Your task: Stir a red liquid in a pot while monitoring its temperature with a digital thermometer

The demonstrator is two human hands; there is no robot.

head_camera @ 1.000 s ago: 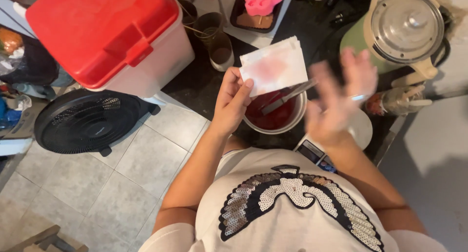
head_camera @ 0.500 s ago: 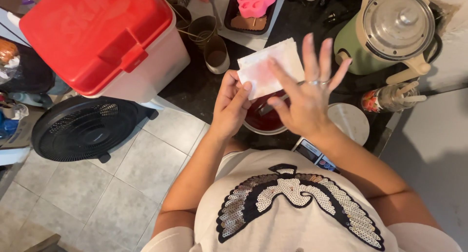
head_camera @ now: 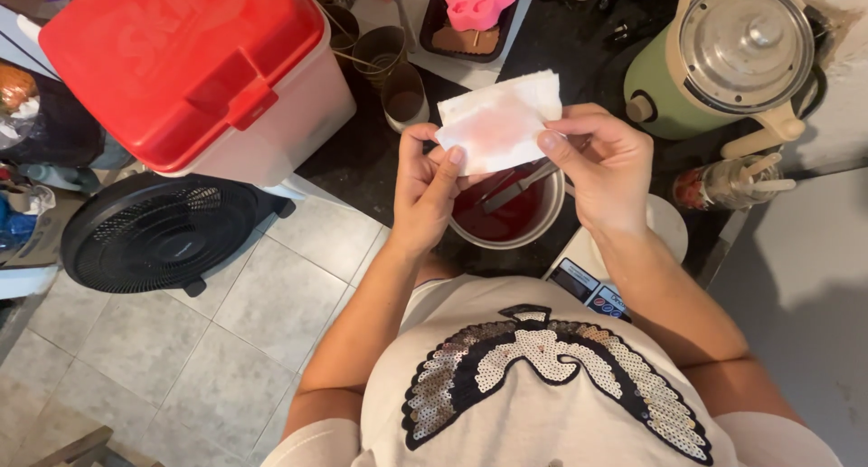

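Observation:
Both my hands hold a white paper napkin (head_camera: pixel 500 119) with a pink stain, above a metal bowl (head_camera: pixel 508 216) of dark red liquid. My left hand (head_camera: pixel 429 182) pinches the napkin's lower left corner. My right hand (head_camera: pixel 597 164) grips its right edge with thumb and fingers. A metal utensil (head_camera: pixel 515 188) rests in the bowl, partly hidden by the napkin and my hands. The bowl stands on a dark countertop beside a white kitchen scale (head_camera: pixel 665 227).
A red-lidded white cooler (head_camera: pixel 194 74) stands left on the counter. A green and cream blender jug (head_camera: pixel 723 60), a jar of wooden sticks (head_camera: pixel 728 182), cups (head_camera: pixel 402 96) and a pink mould (head_camera: pixel 475 1) on a tray surround the bowl. A black fan (head_camera: pixel 158 232) lies on the tiled floor.
My right hand, open and waving a second ago, has come in and closed on the napkin's right edge. My left hand has kept its grip on the napkin.

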